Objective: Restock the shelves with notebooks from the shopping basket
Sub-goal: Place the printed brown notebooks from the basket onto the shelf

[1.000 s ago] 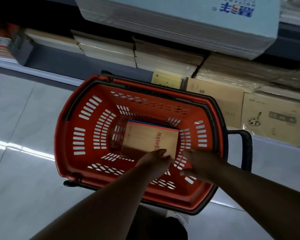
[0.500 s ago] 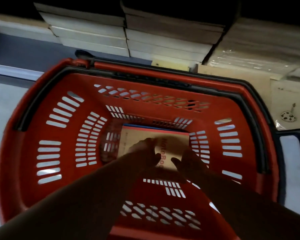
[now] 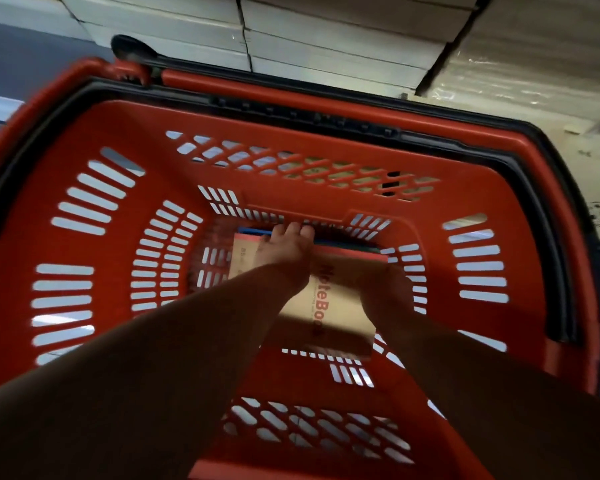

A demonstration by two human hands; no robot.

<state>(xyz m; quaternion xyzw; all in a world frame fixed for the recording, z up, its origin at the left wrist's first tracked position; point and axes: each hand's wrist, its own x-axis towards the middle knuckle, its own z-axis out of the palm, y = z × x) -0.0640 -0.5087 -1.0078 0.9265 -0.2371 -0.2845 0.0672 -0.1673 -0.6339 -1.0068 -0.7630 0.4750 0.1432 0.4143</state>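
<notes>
1. Item location. The top notebook (image 3: 329,306), kraft cover w/ red "NoteBook" lettering, lies on the floor of the shopping basket (image 3: 291,174), approx. centre. It sits on further notebooks (image 3: 343,245), of which only blue, green and red edges show at the far side. Qty below: cannot tell.

2. Grip state.
- Left hand (image 3: 284,252): laid flat across the top cover. Its fingers (image 3: 293,232) are pressed together, tips at the far edge of the stack. Whether they hook over that edge cannot be told.
- Right hand (image 3: 388,292): against the right edge of the top notebook, in shadow. Finger position cannot be told.

3. Progress, est. Pick-up stage only. Nothing is clear of the basket, and the near end of the top notebook may be slightly raised (unconfirmed, img. blurred). Remaining: secure the grip, lift out, place on the shelf, repeat for the rest of the stack.

4. Surroundings. The black handle (image 3: 326,116) is folded along the far rim. Behind the basket are stacked white packs (image 3: 326,46) and film-wrapped packs (image 3: 534,64) on the shelf. No free slot is visible from here.
</notes>
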